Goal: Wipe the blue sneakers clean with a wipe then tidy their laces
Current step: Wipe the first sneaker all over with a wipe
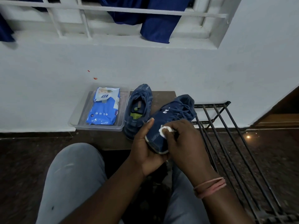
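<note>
My left hand [146, 147] grips one blue sneaker [171, 117] from below near its toe, thumb on the upper, and holds it lifted and tilted on its side. My right hand [182, 139] pinches a small bunched white wipe [165, 130] and presses it on the sneaker's toe area. The sneaker's blue laces hang loosely over its tongue. The second blue sneaker [137, 109] stands upright on a low brown stool [163, 97], toe pointing at the wall, with its laces loose.
A clear plastic tray [77, 122] left of the stool holds a blue pack of wipes [104, 107]. A black metal rack [229, 143] lies to the right on the dark floor. A white wall and barred window with blue cloth stand behind. My knees in grey trousers fill the foreground.
</note>
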